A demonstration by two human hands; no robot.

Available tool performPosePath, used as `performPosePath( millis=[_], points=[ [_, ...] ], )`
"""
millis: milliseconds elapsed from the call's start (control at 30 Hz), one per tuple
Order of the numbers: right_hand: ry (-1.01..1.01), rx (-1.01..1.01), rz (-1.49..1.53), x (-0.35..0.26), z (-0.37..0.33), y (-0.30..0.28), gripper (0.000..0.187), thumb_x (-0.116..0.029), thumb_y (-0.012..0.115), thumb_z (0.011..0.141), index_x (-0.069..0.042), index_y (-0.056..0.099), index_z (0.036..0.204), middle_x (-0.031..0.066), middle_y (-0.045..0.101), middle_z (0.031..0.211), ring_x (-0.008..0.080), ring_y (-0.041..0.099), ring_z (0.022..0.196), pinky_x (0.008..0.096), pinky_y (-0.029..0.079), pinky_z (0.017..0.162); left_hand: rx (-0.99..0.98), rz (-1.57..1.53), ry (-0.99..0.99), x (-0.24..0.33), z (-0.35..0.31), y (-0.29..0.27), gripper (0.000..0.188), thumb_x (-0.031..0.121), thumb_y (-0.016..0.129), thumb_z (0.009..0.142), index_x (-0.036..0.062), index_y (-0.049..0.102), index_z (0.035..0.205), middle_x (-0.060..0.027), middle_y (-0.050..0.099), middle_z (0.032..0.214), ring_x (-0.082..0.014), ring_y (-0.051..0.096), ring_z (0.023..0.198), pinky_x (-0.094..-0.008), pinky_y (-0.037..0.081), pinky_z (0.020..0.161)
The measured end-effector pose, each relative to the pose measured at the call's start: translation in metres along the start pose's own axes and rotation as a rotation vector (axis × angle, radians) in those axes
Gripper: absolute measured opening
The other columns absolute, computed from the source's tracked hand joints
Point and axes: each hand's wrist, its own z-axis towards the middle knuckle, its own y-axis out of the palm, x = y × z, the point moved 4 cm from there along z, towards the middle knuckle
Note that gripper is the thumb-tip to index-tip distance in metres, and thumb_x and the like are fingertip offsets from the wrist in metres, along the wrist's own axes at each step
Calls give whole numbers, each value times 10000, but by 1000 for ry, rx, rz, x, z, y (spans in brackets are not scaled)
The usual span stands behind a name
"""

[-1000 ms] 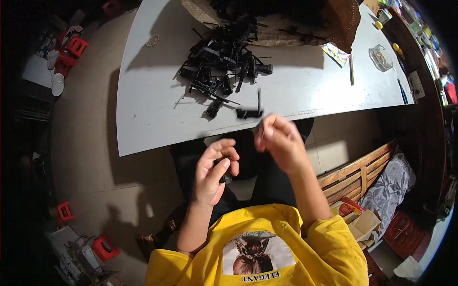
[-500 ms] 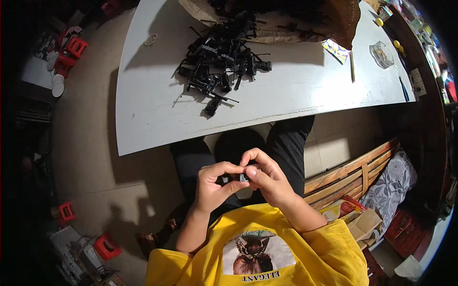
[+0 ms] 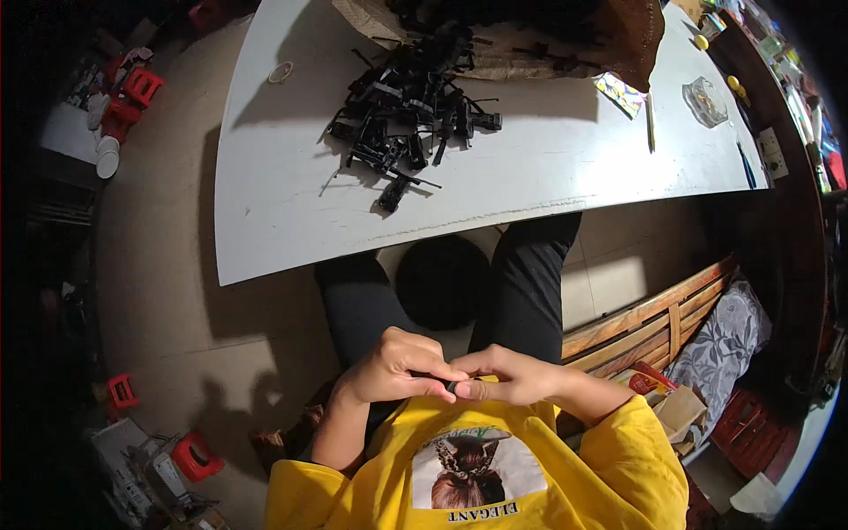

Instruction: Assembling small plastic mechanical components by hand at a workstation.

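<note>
Close to my yellow shirt, my left hand [image 3: 396, 369] and my right hand [image 3: 514, 376] meet at the fingertips. Both are closed in a pinch on a small black plastic part [image 3: 451, 386], most of it covered by the fingers. On the white table ahead lies a heap of black plastic parts [image 3: 389, 155] with thin rods sticking out. One of them lies a little apart at the heap's near end. Behind it, a brown woven sack [image 3: 632, 53] rests on its side with its mouth open and more black parts inside.
The white table [image 3: 291, 203] has its near edge beyond my knees. Toward its right are a glass dish [image 3: 705, 102], a colourful packet [image 3: 621, 95] and a thin stick [image 3: 652, 124]. A wooden bench [image 3: 649, 322] stands right. A round black object [image 3: 442, 283] sits between my legs.
Both hands have come down toward my shirt, still pinching the small part between them. My fingers have turned inward and sit lower. The heap on the table has not moved.
</note>
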Motion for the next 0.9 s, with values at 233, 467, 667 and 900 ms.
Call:
performPosePath(
  millis=[233, 467, 667, 900],
  points=[
    [-304, 715, -1177, -45, 9, -14, 298, -125, 635, 731, -26, 581, 1006, 82, 559, 766, 267, 533, 762, 405, 384, 816, 497, 210, -113, -12, 10, -15, 326, 223, 732, 744, -11, 604, 931, -14, 563, 704, -73, 507, 596, -218, 417, 542],
    [-589, 841, -881, -44, -4, -28, 423, -216, 567, 805, -17, 525, 1176, 121, 552, 1001, 267, 518, 990, 396, 352, 917, 535, 95, -227, 5, 6, -15, 229, 93, 651, 793, -35, 638, 982, -20, 569, 666, -50, 476, 493, -179, 366, 446],
    [-115, 426, 313, -12, 10, -17, 436, -303, 444, 936, -36, 381, 1275, -3, 488, 777, 55, 451, 665, 181, 365, 600, 426, 193, -116, -1, 13, 2, 227, 85, 643, 788, 12, 651, 1003, -43, 591, 676, -67, 494, 486, -191, 374, 445],
    [-130, 652, 150, -7, 15, -15, 321, -266, 410, 951, -26, 449, 1161, 8, 522, 795, 58, 456, 643, 189, 380, 580, 480, -7, -252, -11, 10, 15, 159, 100, 605, 819, -1, 562, 933, -86, 585, 885, -175, 569, 819, -270, 434, 745]
  ],
)
